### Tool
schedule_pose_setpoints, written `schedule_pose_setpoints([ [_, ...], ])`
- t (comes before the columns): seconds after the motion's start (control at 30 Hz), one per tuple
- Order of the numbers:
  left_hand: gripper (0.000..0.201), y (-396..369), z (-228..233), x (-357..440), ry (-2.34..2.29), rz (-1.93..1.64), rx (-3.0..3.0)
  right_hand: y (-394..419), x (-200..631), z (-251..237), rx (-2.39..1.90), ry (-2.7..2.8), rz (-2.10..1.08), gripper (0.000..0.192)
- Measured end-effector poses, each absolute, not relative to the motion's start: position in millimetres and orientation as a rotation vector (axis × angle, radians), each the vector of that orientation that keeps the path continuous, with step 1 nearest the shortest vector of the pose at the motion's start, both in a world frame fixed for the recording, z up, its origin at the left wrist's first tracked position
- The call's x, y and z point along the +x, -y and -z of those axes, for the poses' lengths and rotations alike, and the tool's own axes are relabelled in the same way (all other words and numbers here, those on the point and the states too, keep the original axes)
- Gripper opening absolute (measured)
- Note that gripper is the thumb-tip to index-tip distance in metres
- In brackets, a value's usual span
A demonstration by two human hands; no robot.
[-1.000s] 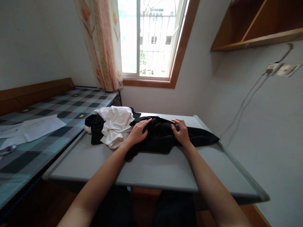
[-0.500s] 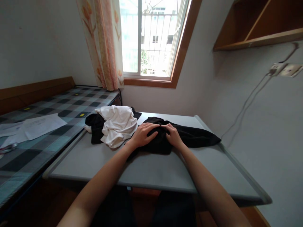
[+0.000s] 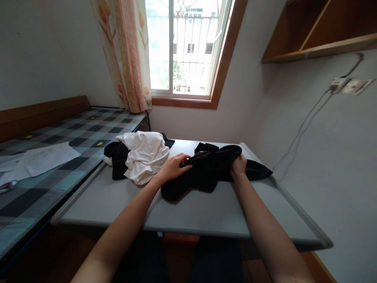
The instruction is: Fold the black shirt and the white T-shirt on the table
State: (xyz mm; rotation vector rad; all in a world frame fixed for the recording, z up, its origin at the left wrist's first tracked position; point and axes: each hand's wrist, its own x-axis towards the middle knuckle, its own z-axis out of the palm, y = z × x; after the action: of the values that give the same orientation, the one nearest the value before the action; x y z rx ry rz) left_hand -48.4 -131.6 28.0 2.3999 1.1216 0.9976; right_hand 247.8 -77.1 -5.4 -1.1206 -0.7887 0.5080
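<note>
A black garment [image 3: 206,169] lies bunched across the light table, its exact kind hidden by the folds. My left hand [image 3: 174,168] pinches its left part between thumb and fingers. On the right, my right hand [image 3: 239,166] is closed around a raised edge of the same cloth, which partly hides the fingers. One tapered end of the garment stretches past my right hand toward the table's right edge. Left of my left hand rests a crumpled white garment [image 3: 147,155], with a black piece of clothing [image 3: 119,161] beside and partly under it.
The table [image 3: 194,218] has a raised rim. A bed with a checked cover [image 3: 118,122] stands to the left, with paper sheets [image 3: 47,157] on it. Beyond are a curtain [image 3: 129,59] and a barred window [image 3: 191,51]. A wall shelf [image 3: 294,55] and socket [image 3: 338,84] are at right.
My right hand has moved right and lifted the black garment's edge, spreading the cloth out. My left hand has shifted slightly left, and its fingers have closed on the cloth.
</note>
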Motion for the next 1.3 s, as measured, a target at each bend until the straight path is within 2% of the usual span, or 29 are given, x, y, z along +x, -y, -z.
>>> schedule_pose_setpoints([
  [0.17, 0.023, 130, -26, -46, -1.094, -1.068, 2.365, 74, 250, 12, -1.100, 0.770, -0.631, 0.030],
  [0.4, 0.026, 122, -25, -51, -1.234, -1.332, 2.227, 76, 244, 8, -1.027, 0.753, -0.748, 0.031],
  [0.6, 0.020, 118, -23, -53, -1.312, -1.450, 2.142, 75, 244, 8, -1.023, 0.750, -0.799, 0.031],
  [0.7, 0.030, 124, -28, -54, -1.249, -1.499, 2.254, 74, 245, 12, -1.042, 0.786, -0.750, 0.031],
  [0.77, 0.031, 132, -33, -53, -1.170, -1.398, 2.453, 73, 246, 14, -1.049, 0.819, -0.719, 0.031],
  [0.9, 0.014, 148, -40, -46, -1.110, -1.042, 2.762, 75, 245, 14, -1.058, 0.810, -0.731, 0.033],
  [0.93, 0.016, 150, -40, -44, -1.144, -0.978, 2.789, 75, 244, 13, -1.061, 0.799, -0.742, 0.034],
  [1.07, 0.053, 154, -33, -35, -1.287, -0.759, 2.811, 78, 242, 11, -1.066, 0.810, -0.764, 0.035],
  [1.13, 0.059, 154, -30, -34, -1.313, -0.692, 2.797, 78, 241, 12, -1.066, 0.834, -0.762, 0.036],
  [1.3, 0.024, 153, -32, -34, -1.197, -0.803, 2.744, 79, 241, 12, -1.081, 0.885, -0.714, 0.037],
])
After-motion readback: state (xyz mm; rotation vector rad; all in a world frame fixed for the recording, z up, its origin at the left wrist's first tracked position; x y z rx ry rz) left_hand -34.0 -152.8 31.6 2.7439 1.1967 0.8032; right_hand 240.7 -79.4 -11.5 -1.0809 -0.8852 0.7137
